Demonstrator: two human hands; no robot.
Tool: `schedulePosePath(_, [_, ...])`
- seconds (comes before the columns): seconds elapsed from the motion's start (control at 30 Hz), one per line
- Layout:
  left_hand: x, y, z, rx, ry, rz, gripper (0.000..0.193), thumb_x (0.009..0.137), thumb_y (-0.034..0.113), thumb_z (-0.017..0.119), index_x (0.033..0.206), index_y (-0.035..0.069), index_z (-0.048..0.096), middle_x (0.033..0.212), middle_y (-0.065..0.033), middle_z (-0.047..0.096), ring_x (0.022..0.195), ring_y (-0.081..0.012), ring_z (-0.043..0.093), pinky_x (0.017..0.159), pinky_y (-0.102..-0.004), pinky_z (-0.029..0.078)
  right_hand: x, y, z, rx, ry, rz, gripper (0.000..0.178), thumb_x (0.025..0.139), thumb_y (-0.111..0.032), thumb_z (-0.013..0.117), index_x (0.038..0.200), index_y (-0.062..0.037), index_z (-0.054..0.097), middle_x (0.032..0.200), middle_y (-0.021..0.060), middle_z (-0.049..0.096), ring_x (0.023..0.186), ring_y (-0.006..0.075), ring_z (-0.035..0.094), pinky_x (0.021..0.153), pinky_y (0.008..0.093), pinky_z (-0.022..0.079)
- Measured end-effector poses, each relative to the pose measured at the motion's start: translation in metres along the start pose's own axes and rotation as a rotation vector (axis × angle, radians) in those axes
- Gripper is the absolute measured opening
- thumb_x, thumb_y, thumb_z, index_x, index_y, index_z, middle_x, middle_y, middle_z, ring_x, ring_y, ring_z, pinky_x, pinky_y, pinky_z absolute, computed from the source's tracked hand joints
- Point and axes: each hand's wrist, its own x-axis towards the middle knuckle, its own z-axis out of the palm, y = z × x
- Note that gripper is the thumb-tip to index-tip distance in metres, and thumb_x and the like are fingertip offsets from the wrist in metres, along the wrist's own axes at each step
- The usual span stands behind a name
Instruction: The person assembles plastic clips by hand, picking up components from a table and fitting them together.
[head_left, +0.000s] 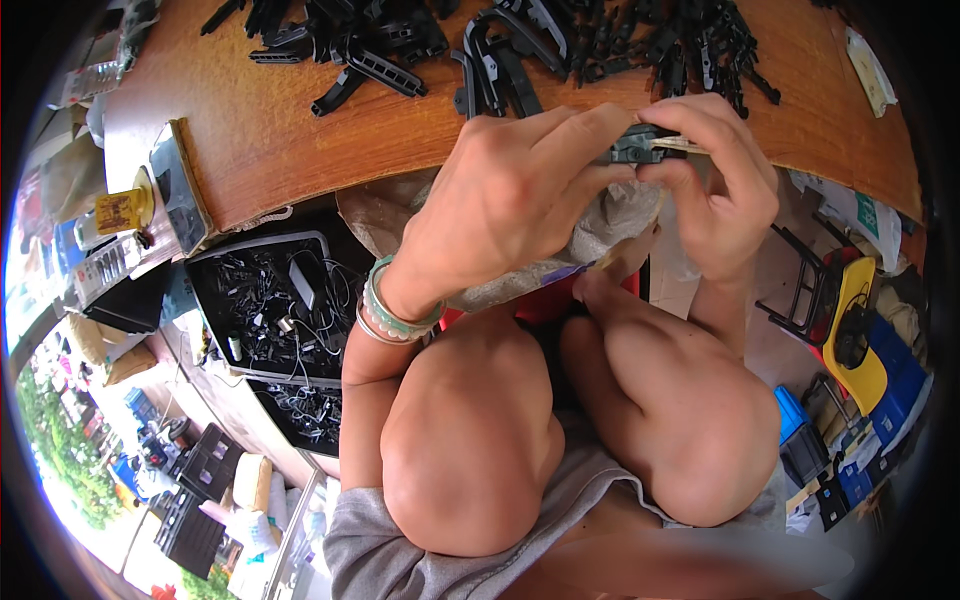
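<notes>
A small dark grey plastic part [634, 146] is held up near the front edge of the wooden table [300, 150]. My left hand [505, 190], with bracelets on its wrist, pinches the part's left end between thumb and fingers. The fingers of my right hand [728, 185] close on its right end, where a thin pale strip [678, 145] sticks out. What the strip is, I cannot make out. Just beyond my hands lie long curved black plastic pieces [510, 75] and a heap of smaller black plastic parts [710, 50].
More black plastic pieces [370, 40] are heaped at the table's far side. A crumpled sack [400, 205] hangs below the table edge, above my knees. Black bins [265, 290] of small parts and cables stand at left. A yellow stool [852, 335] is at right.
</notes>
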Motion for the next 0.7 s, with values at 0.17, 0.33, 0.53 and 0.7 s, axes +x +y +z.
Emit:
schedulePosePath(0.17, [-0.001, -0.009, 0.01, -0.072, 0.056, 0.041, 0.032, 0.076, 0.008, 0.071, 0.105, 0.001, 0.061, 0.074, -0.0142, 0.059, 0.06, -0.0341, 0.058, 0.052, -0.0381, 0.047, -0.005, 0.005, 0.0, -0.025, 0.04, 0.015, 0.034, 0.062, 0.005, 0.074, 0.094, -0.0002, 0.067, 0.083, 0.0093, 0.065, 0.074, 0.0225, 0.061, 0.063, 0.0295, 0.048])
schedulePosePath(0.33, [-0.005, -0.013, 0.004, -0.099, 0.018, -0.011, 0.031, 0.075, 0.012, 0.073, 0.103, 0.003, 0.064, 0.074, -0.0138, 0.061, 0.062, -0.0333, 0.06, 0.054, -0.0367, 0.048, -0.003, 0.002, -0.003, 0.127, -0.091, 0.144, 0.027, 0.066, 0.002, 0.074, 0.092, 0.0007, 0.068, 0.083, 0.0091, 0.065, 0.07, 0.0206, 0.06, 0.061, 0.0278, 0.046])
schedulePosePath(0.53, [-0.012, -0.03, -0.027, -0.104, 0.161, -0.29, 0.008, 0.079, 0.004, 0.069, 0.086, 0.0, 0.069, 0.074, -0.0098, 0.067, 0.063, -0.0144, 0.064, 0.06, -0.0261, 0.05, -0.003, 0.035, -0.009, -0.002, -0.091, 0.168, 0.018, 0.077, -0.002, 0.068, 0.094, -0.0009, 0.068, 0.088, 0.0082, 0.065, 0.072, 0.0206, 0.061, 0.063, 0.0292, 0.047])
schedulePosePath(0.7, [-0.007, -0.042, -0.026, 0.116, 0.25, -0.432, 0.007, 0.08, 0.004, 0.067, 0.082, -0.002, 0.066, 0.067, -0.0109, 0.064, 0.058, -0.0162, 0.063, 0.058, -0.0269, 0.048, 0.025, 0.061, -0.026, -0.694, -0.118, -0.106, 0.017, 0.085, 0.003, 0.059, 0.1, -0.0014, 0.065, 0.105, 0.0072, 0.065, 0.092, 0.0239, 0.06, 0.084, 0.0314, 0.045])
